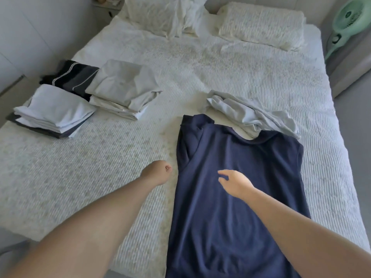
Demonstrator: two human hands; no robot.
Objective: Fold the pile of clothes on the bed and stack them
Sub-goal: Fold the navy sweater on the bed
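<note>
navy t-shirt: spread flat at the near edge of the bed, collar pointing away, hem hanging off toward the person. Laid out like that so the sides can be folded in, I'd guess. Its left sleeve is already tucked over onto the body.
left hand: curled into a loose fist just beside the shirt's left edge, over the bedspread. Doesn't look like it's got any cloth in it.
right hand: hovering over the chest area, fingers relaxed and spread a bit, holding nothing. Can't tell if it's actually touching the fabric.
pale crumpled garment: unfolded, just past the collar, the shirt's top right edge lying over it. Probably next in line.
folded stacks: white pile, cream pile and a dark striped piece, grouped on the left, well apart from the folding spot so they stay out of the way.
progress: looks mostly done, with two items left.
</note>
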